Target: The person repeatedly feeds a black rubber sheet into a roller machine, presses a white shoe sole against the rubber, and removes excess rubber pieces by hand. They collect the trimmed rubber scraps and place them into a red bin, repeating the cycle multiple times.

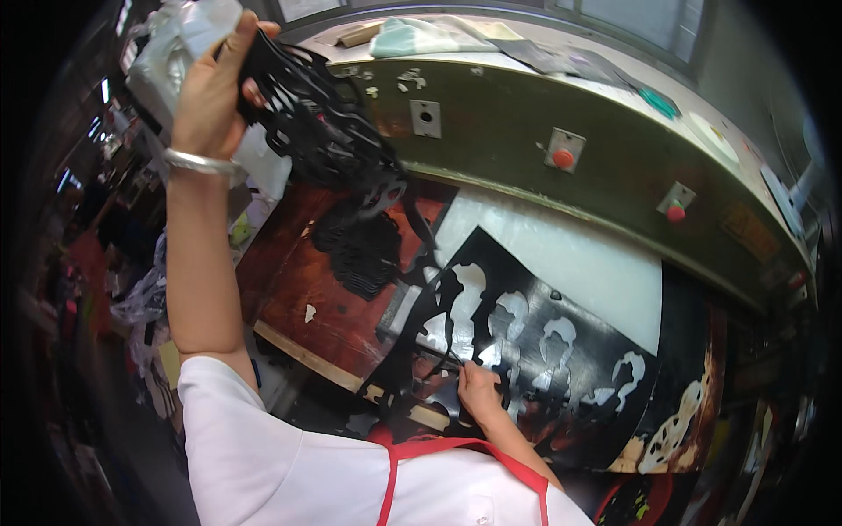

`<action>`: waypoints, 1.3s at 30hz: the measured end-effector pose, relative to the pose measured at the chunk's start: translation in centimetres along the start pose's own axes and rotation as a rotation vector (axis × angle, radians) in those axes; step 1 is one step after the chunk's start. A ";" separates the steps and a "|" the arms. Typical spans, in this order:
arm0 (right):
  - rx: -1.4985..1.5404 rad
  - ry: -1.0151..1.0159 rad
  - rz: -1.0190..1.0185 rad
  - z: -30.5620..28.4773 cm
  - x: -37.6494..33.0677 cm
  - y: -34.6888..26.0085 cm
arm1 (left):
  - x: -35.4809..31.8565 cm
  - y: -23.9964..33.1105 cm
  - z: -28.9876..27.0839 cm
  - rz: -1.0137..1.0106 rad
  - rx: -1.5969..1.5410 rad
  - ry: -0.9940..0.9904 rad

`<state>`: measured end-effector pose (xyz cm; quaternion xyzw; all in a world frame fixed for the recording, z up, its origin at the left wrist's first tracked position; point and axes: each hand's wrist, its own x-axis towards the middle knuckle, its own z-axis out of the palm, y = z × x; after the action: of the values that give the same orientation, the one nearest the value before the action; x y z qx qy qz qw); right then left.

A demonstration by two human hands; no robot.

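- Scrap webbing (324, 131), black and lacy, hangs from the left hand (209, 96), which is raised high at far left and clenched round its top, seemingly to peel it clear; it trails down-right to the sheet.
- Black sheet (561, 368) lies flat on the desk (298, 280), its long axis running left-near to right-far.
- Right hand (478, 390) pinches the sheet's cut edge, pinning it down.
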<state>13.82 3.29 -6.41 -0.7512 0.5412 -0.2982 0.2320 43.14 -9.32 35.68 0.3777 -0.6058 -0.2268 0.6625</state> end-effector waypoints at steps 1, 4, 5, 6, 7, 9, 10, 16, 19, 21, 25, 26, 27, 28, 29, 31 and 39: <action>0.021 -0.005 0.005 0.0 0.2 -0.1 | 0.6 1.1 -0.8 -0.026 -0.040 0.003; -0.012 -0.017 0.046 -0.7 0.5 -1.3 | 1.7 2.4 -2.7 0.037 0.085 -0.100; -0.018 -0.046 0.072 -1.3 0.5 -1.9 | 1.8 2.6 -3.3 -0.004 0.038 -0.286; 0.014 -0.089 0.023 -2.1 0.7 -2.5 | 1.6 2.4 -3.6 -0.055 0.084 -0.222; 0.016 -0.154 0.013 -3.2 0.8 -3.1 | 1.3 2.2 -4.0 -0.042 0.126 -0.259; 0.115 -0.318 0.095 -5.5 0.8 -4.3 | 0.4 1.4 -4.4 -0.041 0.121 -0.296; 0.142 -0.390 0.102 -6.7 0.7 -4.8 | 0.0 1.0 -4.5 -0.059 0.125 -0.278; 0.558 -0.571 0.268 -11.7 0.1 -5.5 | -1.8 -5.0 -5.4 -0.279 0.093 -0.116; 0.778 -0.546 0.381 -12.4 -0.3 -4.9 | -1.8 -9.6 -6.8 -0.355 0.054 -0.076; 0.871 -0.535 0.468 -12.5 -0.5 -4.4 | -1.5 -12.9 -7.6 -0.322 0.045 -0.067; 0.885 -0.498 0.507 -12.6 -0.4 -3.7 | -0.4 -19.1 -8.6 -0.342 0.295 0.121; 0.875 -0.488 0.519 -12.7 -0.4 -3.7 | -0.1 -20.4 -9.0 -0.297 0.347 0.160; 0.865 -0.477 0.530 -12.8 -0.3 -3.6 | 0.3 -21.6 -9.4 -0.266 0.407 0.205; 0.873 -0.465 0.539 -13.0 -0.3 -3.6 | 0.7 -22.7 -9.9 -0.260 0.475 0.259; 0.845 -0.455 0.548 -13.2 -0.3 -3.6 | 1.0 -23.6 -10.4 -0.230 0.564 0.290; 0.841 -0.427 0.570 -13.6 -0.3 -3.6 | 1.5 -25.3 -10.8 -0.096 0.631 0.321; 0.939 -0.369 0.565 -14.0 0.4 -4.3 | -12.2 -33.4 -1.5 0.497 0.836 -0.247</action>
<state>7.08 3.91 6.56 -0.4337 0.4810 -0.2972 0.7015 47.83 -20.15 2.07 0.4252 -0.7905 0.1569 0.4119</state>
